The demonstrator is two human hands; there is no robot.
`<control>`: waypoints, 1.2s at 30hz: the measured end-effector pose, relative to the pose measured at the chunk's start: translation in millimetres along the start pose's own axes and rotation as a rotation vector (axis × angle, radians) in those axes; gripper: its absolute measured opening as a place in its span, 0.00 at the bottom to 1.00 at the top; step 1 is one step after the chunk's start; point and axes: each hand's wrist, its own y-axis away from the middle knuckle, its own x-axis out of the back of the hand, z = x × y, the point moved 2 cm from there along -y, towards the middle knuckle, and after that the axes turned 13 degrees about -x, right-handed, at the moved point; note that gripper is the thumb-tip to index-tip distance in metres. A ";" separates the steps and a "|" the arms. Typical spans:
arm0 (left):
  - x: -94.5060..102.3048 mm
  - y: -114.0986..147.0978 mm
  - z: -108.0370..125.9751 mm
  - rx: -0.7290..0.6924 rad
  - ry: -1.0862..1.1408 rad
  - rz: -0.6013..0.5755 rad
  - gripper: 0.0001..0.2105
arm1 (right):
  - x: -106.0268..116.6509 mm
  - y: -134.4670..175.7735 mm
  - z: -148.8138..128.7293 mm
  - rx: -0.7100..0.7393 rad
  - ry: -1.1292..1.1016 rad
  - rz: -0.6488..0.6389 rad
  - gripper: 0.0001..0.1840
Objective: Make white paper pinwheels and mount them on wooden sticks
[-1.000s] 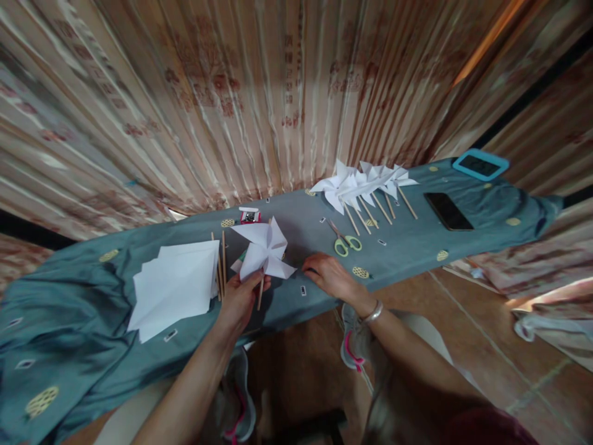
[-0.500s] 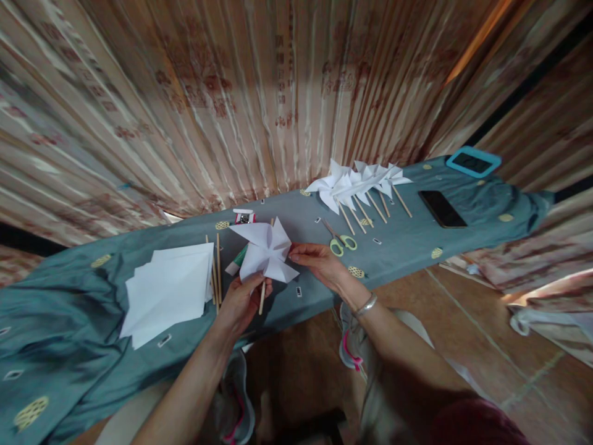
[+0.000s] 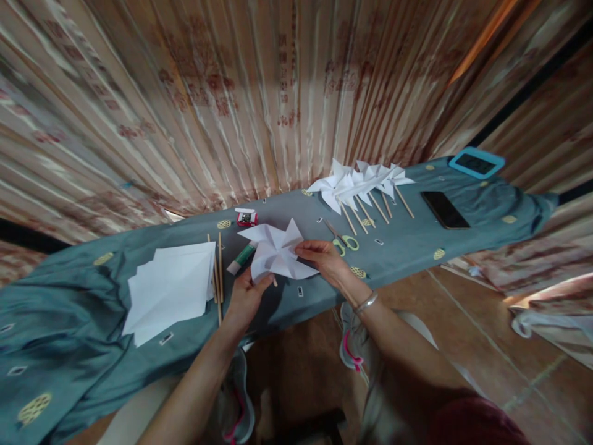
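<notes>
A white paper pinwheel (image 3: 277, 252) is held above the cloth, its blades spread. My left hand (image 3: 246, 298) is closed on its lower left side, thumb on the paper. Only a short end of its wooden stick (image 3: 275, 282) shows below the paper; the rest is hidden. My right hand (image 3: 325, 259) pinches the pinwheel's right side with thumb and fingertips. Just left of the pinwheel lies a green and white glue stick (image 3: 241, 258). Behind it sits a small open red box (image 3: 247, 217) with small shiny bits inside. Green-handled scissors (image 3: 348, 243) lie beyond my right hand.
To the left are a stack of white paper sheets (image 3: 169, 293) and several wooden sticks (image 3: 220, 266). A row of pinwheels on sticks (image 3: 345, 185) lies at the back right. Farther right are a dark phone (image 3: 445, 210) and a blue-framed device (image 3: 477, 163). A curtain (image 3: 259, 111) hangs behind.
The pinwheel has shifted right and turned, and less of its stick shows now. My right hand has moved from its edge to pinch farther in on the paper.
</notes>
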 end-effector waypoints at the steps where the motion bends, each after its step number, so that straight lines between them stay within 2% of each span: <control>1: 0.1 -0.4 1.1 -0.013 -0.006 -0.001 0.16 | 0.3 -0.4 -1.3 0.007 0.002 0.004 0.14; 5: -0.3 0.2 8.8 -0.016 0.080 0.006 0.23 | -0.5 2.9 -6.7 0.034 0.001 0.009 0.14; 10: -1.7 0.7 25.6 0.116 0.427 0.014 0.23 | -4.9 13.7 -10.0 0.070 -0.007 0.009 0.16; 12: -2.4 0.0 32.2 0.160 0.501 0.007 0.24 | -5.9 16.2 -10.7 0.081 0.018 0.010 0.17; 19: 1.8 -6.2 31.0 0.090 0.361 -0.033 0.17 | -6.9 19.5 -13.0 0.162 0.227 -0.068 0.16; 25: 1.0 -5.9 21.5 0.085 0.271 0.039 0.15 | -8.2 20.6 -5.4 0.202 0.286 -0.134 0.12; 27: -1.8 -4.6 20.3 0.098 0.271 0.064 0.14 | -7.9 21.6 -4.9 0.254 0.339 -0.106 0.12; 32: -5.6 -2.7 20.2 0.075 0.256 0.108 0.12 | -11.1 35.2 -13.6 0.503 0.624 0.080 0.05; 36: -8.5 -1.0 22.0 0.077 0.256 0.069 0.11 | -21.3 45.3 -15.2 0.600 0.800 0.066 0.02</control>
